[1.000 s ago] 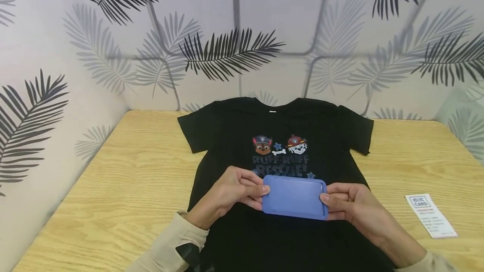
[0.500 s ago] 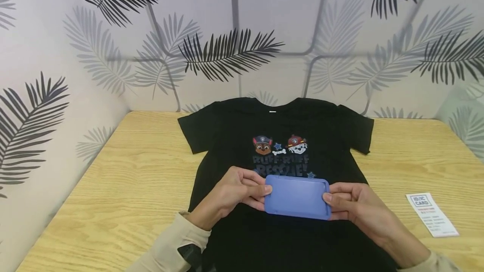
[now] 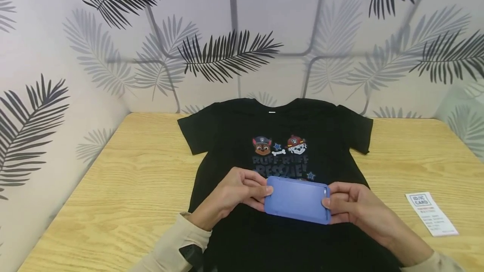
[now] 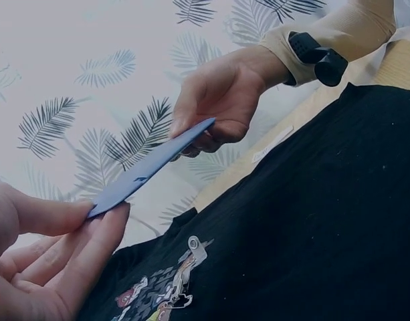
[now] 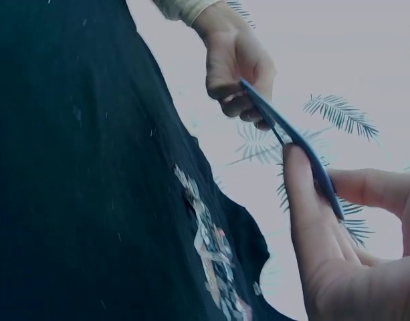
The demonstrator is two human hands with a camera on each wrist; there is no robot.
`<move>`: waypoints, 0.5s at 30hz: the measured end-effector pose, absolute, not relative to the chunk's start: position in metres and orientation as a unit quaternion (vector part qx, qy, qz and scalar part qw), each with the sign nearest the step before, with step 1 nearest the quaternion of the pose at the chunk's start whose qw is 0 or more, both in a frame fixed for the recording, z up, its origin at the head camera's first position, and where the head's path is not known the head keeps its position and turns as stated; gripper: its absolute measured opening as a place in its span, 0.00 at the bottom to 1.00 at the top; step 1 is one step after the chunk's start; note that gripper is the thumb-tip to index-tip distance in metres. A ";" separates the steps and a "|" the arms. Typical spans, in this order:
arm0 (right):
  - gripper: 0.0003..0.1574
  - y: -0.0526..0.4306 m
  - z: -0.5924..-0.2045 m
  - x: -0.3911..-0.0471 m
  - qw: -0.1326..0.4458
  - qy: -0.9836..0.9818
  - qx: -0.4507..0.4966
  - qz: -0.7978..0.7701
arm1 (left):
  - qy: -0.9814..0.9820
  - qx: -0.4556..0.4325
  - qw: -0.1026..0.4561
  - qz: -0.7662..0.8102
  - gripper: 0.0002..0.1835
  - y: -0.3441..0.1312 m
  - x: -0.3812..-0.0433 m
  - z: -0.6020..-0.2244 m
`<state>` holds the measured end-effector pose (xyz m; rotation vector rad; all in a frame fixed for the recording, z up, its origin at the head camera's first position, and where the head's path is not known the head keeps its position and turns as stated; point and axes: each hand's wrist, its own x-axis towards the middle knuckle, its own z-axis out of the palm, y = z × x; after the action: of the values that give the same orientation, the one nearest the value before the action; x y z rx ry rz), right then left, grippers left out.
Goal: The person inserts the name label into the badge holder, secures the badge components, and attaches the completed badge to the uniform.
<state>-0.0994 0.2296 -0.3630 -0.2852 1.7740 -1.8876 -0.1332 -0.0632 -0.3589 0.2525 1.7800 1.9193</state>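
Note:
A blue card holder (image 3: 296, 200) is held level across the front of the body, its recessed face toward the head camera. My left hand (image 3: 242, 192) pinches its left end, thumb on top. The right hand (image 3: 351, 207) pinches the opposite end in the same way. Both wrist views show the holder (image 4: 151, 167) edge-on, above a black T-shirt (image 3: 234, 133) with a cartoon-dog print. In the left wrist view, a small strap clip (image 4: 194, 247) with a round snap shows over the print; in the head view the holder and hands hide that spot.
The T-shirt is spread flat on a wooden table (image 3: 143, 171), collar toward the wall. A white paper slip (image 3: 432, 214) printed "ID/IC CARD" lies to the right of the shirt. A leaf-patterned wall (image 3: 264, 20) stands behind and at the left.
Both hands have shifted slightly to the right with the card holder, and its right end has dipped a little. The grip of each hand looks the same.

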 end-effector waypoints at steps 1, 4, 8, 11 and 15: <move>0.08 0.230 -0.362 -0.099 0.272 0.660 -0.106 -0.692 | 0.658 0.095 0.258 0.701 0.10 -0.063 -0.134 -0.359; 0.17 0.225 -0.358 -0.100 0.287 0.686 -0.109 -0.659 | 0.668 0.110 0.270 0.685 0.09 -0.063 -0.135 -0.359; 0.25 0.213 -0.353 -0.103 0.285 0.743 -0.118 -0.594 | 0.676 0.131 0.290 0.664 0.10 -0.062 -0.135 -0.359; 0.22 0.205 -0.351 -0.105 0.279 0.771 -0.127 -0.558 | 0.680 0.138 0.295 0.656 0.11 -0.061 -0.136 -0.360; 0.18 0.202 -0.350 -0.107 0.285 0.755 -0.130 -0.577 | 0.668 0.127 0.287 0.675 0.13 -0.059 -0.136 -0.364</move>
<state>-0.1066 0.2017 -0.3504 -0.3464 2.0182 -1.5421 -0.1355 -0.0592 -0.3635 0.3405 1.7839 1.8024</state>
